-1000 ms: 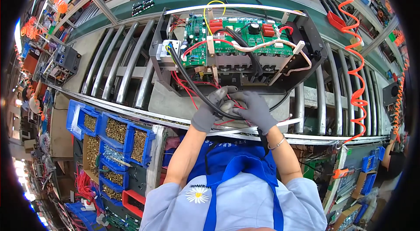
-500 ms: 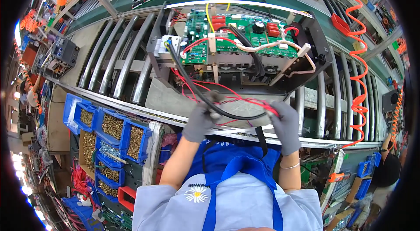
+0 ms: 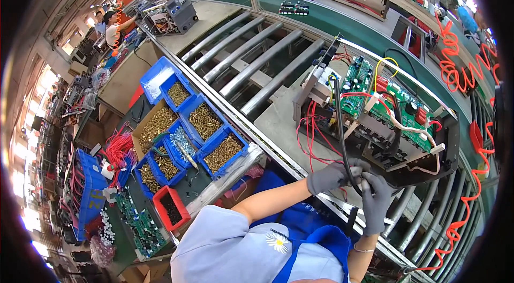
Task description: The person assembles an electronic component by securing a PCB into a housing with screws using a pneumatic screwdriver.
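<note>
A thick black cable (image 3: 341, 133) runs down from the left end of an open-cased electronic unit (image 3: 393, 90) to my hands. My left hand (image 3: 327, 177), in a grey glove, is closed round the cable near its lower part. Beside it my gloved right hand (image 3: 377, 197) is closed at the cable too, its fingertips pinched together close to the left ones. The cable's end is hidden by the fingers. Thin red wires (image 3: 310, 144) hang loose from the unit, left of the cable. Green circuit boards (image 3: 353, 77) and a yellow wire (image 3: 381, 61) show in the unit.
Steel conveyor rollers (image 3: 251, 61) lie on both sides of the unit. Blue bins (image 3: 222, 154) of brass screws and a red bin (image 3: 170, 208) stand at left. Coiled orange air hoses (image 3: 455, 235) hang at right. Another unit (image 3: 171, 15) sits at the far left.
The view has swung left, so the unit sits farther right. My hands were apart and are now together at the cable. The red wires near my right hand now hang loose.
</note>
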